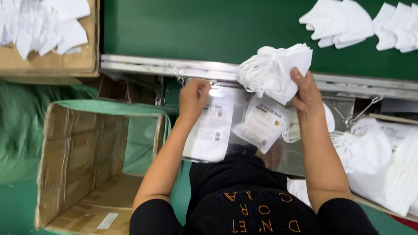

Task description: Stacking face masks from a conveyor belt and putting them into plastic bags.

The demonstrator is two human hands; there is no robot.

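Two hands work above a steel worktop [305, 161], beside an open cardboard box [82, 165] at far left. The left hand [192, 101] has its fingers pinched on the top edge of a clear printed bag [209, 130], whose long axis hangs downward. Just to its right and slightly higher, the right hand [307, 93] grips a stack of white masks [274, 72], fingers closed around it.

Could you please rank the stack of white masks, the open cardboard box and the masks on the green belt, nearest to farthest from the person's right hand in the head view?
1. Stack of white masks: gripped in the right hand itself.
2. Masks on the green belt: above and slightly right, at the top.
3. Open cardboard box: far across, lower left.
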